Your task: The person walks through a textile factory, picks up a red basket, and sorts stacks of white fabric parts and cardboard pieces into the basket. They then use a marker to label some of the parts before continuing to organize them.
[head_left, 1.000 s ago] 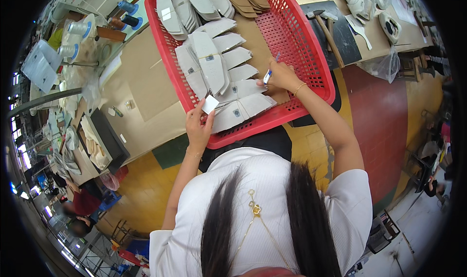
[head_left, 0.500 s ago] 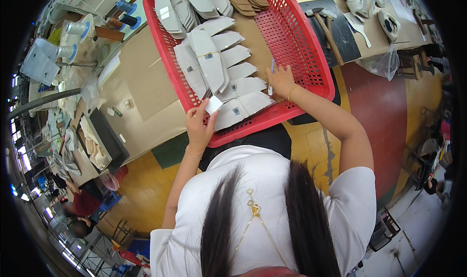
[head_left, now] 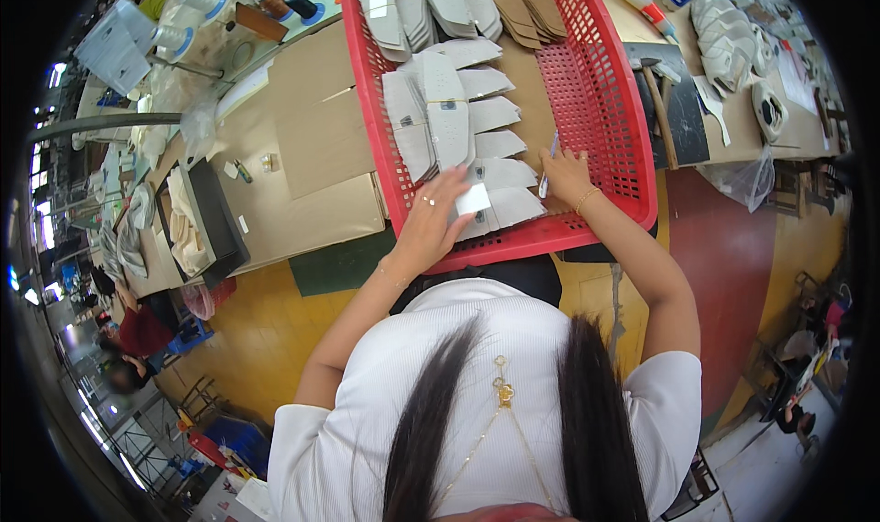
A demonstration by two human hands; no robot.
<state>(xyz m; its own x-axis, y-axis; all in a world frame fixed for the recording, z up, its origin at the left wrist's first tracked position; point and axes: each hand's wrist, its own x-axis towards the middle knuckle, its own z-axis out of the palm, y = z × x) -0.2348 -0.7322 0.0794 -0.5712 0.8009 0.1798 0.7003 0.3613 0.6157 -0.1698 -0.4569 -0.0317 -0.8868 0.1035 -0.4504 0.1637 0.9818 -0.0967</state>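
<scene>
A red plastic basket (head_left: pixel 362 109) holds rubber-banded bundles of pale grey shoe-upper pieces (head_left: pixel 446 109). My left hand (head_left: pixel 431 218) reaches over the basket's near left corner. Its fingertips are slightly blurred, and a small white paper slip (head_left: pixel 473 198) sits between thumb and fingers, over the nearest bundle (head_left: pixel 515 208). At the right ends of the near bundles, my right hand (head_left: pixel 568 175) is closed around a slim white-and-purple pen (head_left: pixel 547 175), pointing down by the basket floor.
Brown bundles (head_left: pixel 522 9) lie at the basket's far end. To the right are a hammer (head_left: pixel 658 114), a white brush-like tool (head_left: pixel 711 109), a glue bottle (head_left: pixel 647 7) and shoe uppers (head_left: pixel 724 45). Thread spools (head_left: pixel 203 0) and a dark box (head_left: pixel 215 219) are on the left.
The whole view has shifted, so the basket appears farther right. My left hand has moved a little right over the near bundles with the slip, its fingers spreading. My right hand keeps the pen.
</scene>
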